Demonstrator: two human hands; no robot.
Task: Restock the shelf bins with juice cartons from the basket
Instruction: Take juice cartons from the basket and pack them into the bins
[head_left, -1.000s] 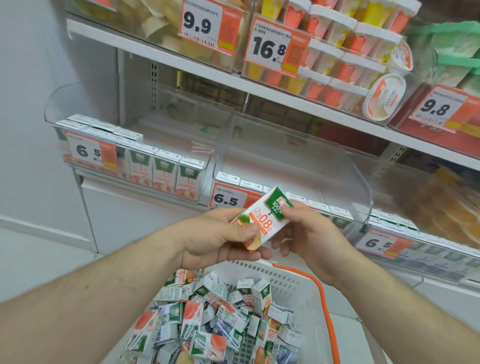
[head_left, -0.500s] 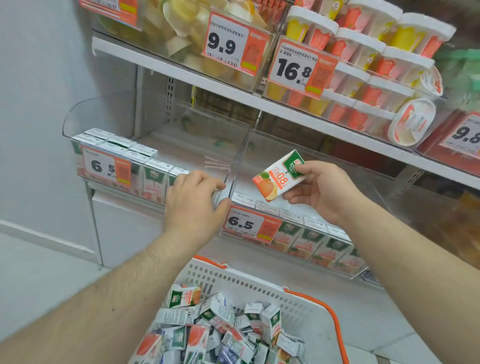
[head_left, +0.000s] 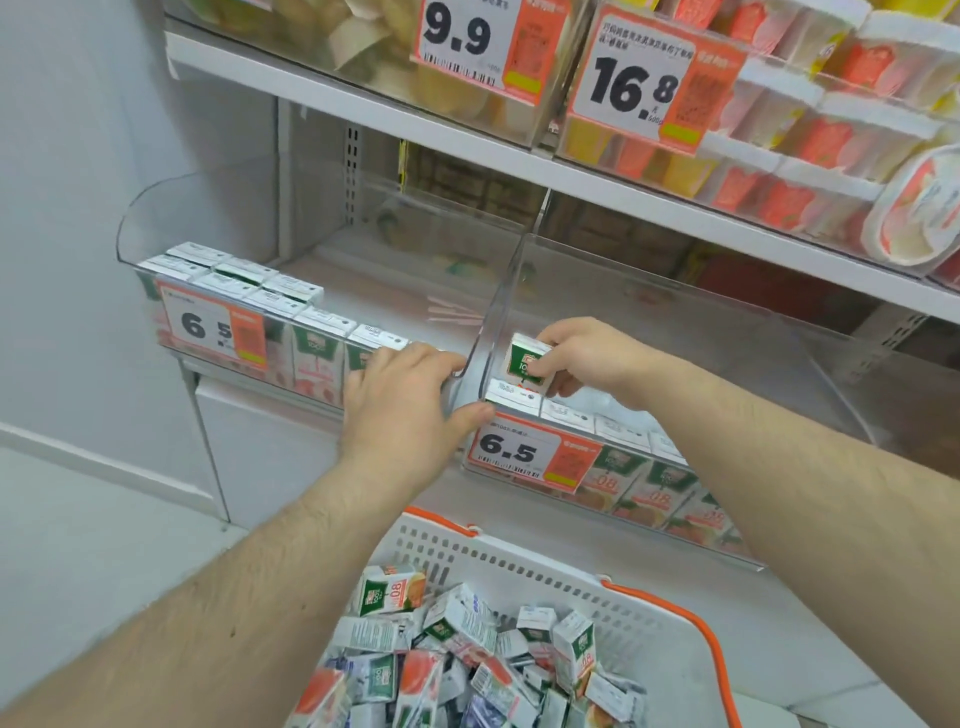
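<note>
My right hand (head_left: 587, 358) holds a small green-and-white juice carton (head_left: 525, 361) upright inside the middle clear shelf bin (head_left: 675, 322), just behind the front row of cartons (head_left: 566, 413) at the bin's left end. My left hand (head_left: 400, 410) grips the clear divider wall (head_left: 488, 332) between the left bin (head_left: 150, 218) and the middle bin, thumb on the middle bin's side. Below, the white basket (head_left: 519, 556) with orange handles is heaped with several juice cartons (head_left: 457, 654).
The left bin holds rows of cartons (head_left: 244, 286) behind a 6.5 price tag (head_left: 210, 327); its back half is bare. The upper shelf (head_left: 571, 176) overhangs the bins, with tubs of jelly cups and price tags. A white wall stands on the left.
My right hand has carried the carton down and forward into the middle bin, turning it upright. My left hand slid right onto the divider. The view moved closer to the shelf.
</note>
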